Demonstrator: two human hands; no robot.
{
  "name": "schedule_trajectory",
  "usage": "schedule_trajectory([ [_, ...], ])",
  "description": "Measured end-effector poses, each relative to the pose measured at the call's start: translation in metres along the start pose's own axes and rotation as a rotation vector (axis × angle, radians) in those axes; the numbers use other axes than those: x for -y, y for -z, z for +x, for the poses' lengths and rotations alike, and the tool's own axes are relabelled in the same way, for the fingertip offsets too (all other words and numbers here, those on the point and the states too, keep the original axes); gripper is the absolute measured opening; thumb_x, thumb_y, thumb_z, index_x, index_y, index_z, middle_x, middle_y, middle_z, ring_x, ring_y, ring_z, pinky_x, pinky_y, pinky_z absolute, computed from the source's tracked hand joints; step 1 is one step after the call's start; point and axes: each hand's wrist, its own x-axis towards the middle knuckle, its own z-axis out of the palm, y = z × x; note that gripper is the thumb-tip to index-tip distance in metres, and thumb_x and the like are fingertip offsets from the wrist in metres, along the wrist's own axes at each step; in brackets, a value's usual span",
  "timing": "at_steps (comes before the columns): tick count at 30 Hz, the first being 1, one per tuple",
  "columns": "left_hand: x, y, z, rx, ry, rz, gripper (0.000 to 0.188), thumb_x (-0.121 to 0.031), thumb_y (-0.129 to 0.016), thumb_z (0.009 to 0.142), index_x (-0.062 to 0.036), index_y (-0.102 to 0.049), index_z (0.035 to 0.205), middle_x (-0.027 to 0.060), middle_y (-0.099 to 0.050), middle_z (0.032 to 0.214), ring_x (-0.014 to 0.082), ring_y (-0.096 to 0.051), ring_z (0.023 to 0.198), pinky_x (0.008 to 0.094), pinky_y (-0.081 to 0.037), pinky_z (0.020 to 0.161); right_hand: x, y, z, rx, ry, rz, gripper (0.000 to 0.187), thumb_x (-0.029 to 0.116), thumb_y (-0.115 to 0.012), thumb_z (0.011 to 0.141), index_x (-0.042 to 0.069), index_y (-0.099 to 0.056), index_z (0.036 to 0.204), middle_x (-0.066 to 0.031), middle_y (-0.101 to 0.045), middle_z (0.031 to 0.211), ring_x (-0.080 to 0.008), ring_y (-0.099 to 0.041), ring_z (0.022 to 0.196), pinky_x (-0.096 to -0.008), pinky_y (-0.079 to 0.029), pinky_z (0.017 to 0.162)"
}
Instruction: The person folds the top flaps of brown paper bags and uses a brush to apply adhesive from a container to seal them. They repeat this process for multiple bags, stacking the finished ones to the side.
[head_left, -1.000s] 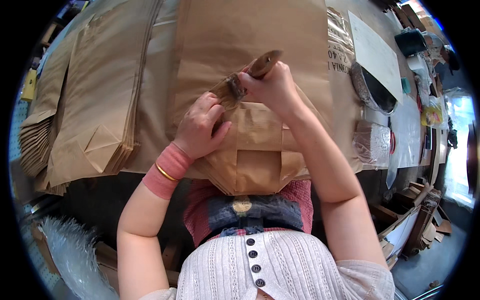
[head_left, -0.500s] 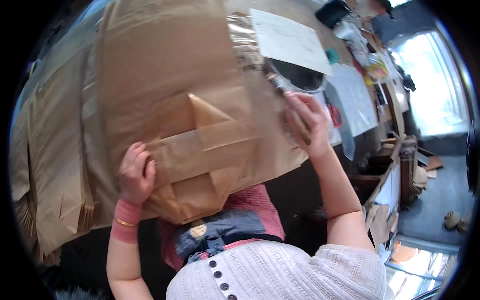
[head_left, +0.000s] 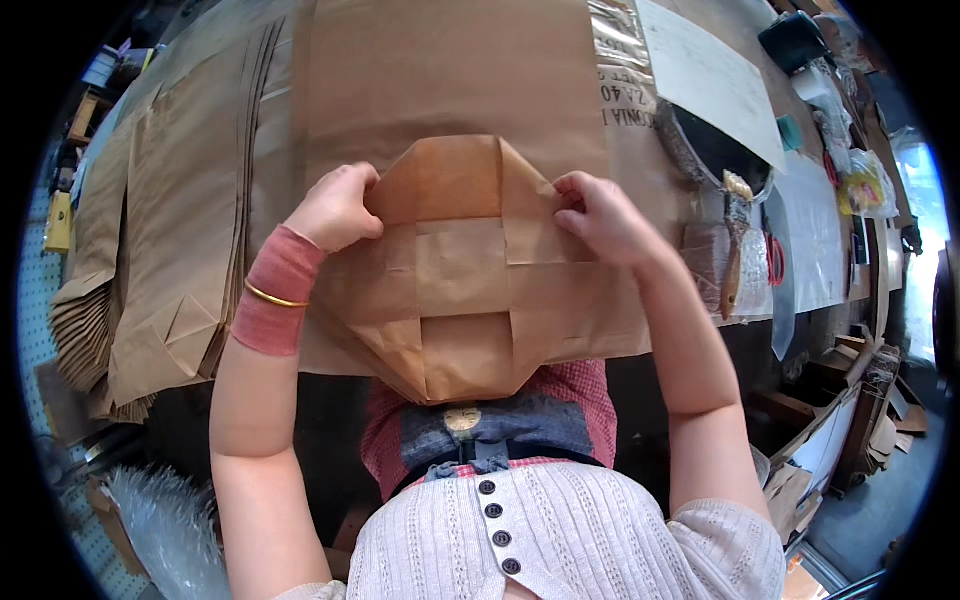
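Brush (head_left: 733, 250), held in right hand (head_left: 605, 215) moments earlier, now lies on plastic-wrapped block (head_left: 704, 268) at right; left hand (head_left: 342, 208) and right hand now flank folded end of brown paper bag (head_left: 462, 268). Both hands thus free for paper; brushing seemingly set aside. Grip of each: thumb and fingers pinching opposite edges of upper flap. Bag lies at near side of tabletop (head_left: 725, 12), before waist. Folded end roughly octagonal, pale band across middle, darker panels above and below.
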Motion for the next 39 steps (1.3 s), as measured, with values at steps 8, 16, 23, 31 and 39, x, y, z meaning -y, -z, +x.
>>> schedule_trajectory([
  [8,0.009,-0.048,-0.063,-0.471,-0.566,0.658,0.017,-0.007,-0.058,0.073,0.0013,-0.066,0.087,0.0113,-0.067,0.087,0.0280,-0.065,0.085,0.0357,-0.053,0.076,0.005,-0.015,-0.044,-0.031,0.571,-0.786,0.033,0.011,-0.061,0.071,0.005,-0.065,0.103,-0.0042,-0.061,0.095,-0.0237,-0.059,0.093,-0.0329,-0.053,0.080],
  [16,-0.015,-0.058,-0.124,-0.150,-0.432,0.644,0.049,-0.006,-0.049,0.083,-0.0010,-0.050,0.132,0.0189,-0.041,0.144,0.0327,-0.037,0.136,0.0424,-0.031,0.113,0.039,-0.029,-0.094,0.188,0.545,-0.868,0.069,0.007,-0.057,0.075,0.009,-0.041,0.141,-0.0062,-0.046,0.143,-0.0263,-0.044,0.131,-0.0346,-0.044,0.102],
  [23,0.002,-0.045,-0.111,0.030,-0.416,-0.289,0.045,0.007,-0.048,0.071,-0.0003,-0.063,0.112,0.0158,-0.052,0.135,0.0324,-0.039,0.134,0.0406,-0.034,0.110,0.010,-0.021,-0.127,-0.028,0.402,-0.405,0.037,0.000,-0.060,0.067,0.004,-0.059,0.104,-0.0138,-0.057,0.103,-0.0334,-0.057,0.100,-0.0430,-0.048,0.088],
  [31,-0.010,-0.046,-0.129,0.044,-0.483,0.034,0.032,-0.012,-0.063,0.067,-0.0040,-0.067,0.098,0.0190,-0.038,0.148,0.0390,-0.025,0.141,0.0499,-0.025,0.114,0.024,-0.064,-0.131,-0.193,0.539,-0.424,0.035,0.014,-0.073,0.066,0.003,-0.064,0.097,-0.0109,-0.062,0.098,-0.0280,-0.062,0.091,-0.0404,-0.051,0.081],
  [39,-0.001,-0.054,-0.100,-0.281,-0.356,-0.237,0.009,-0.001,-0.065,0.079,0.0007,-0.056,0.080,0.0102,-0.057,0.092,0.0263,-0.055,0.089,0.0346,-0.044,0.077,0.025,-0.046,-0.090,-0.269,0.264,-0.050,0.010,0.009,-0.072,0.076,0.002,-0.066,0.079,-0.0096,-0.061,0.078,-0.0259,-0.056,0.075,-0.0360,-0.047,0.068],
])
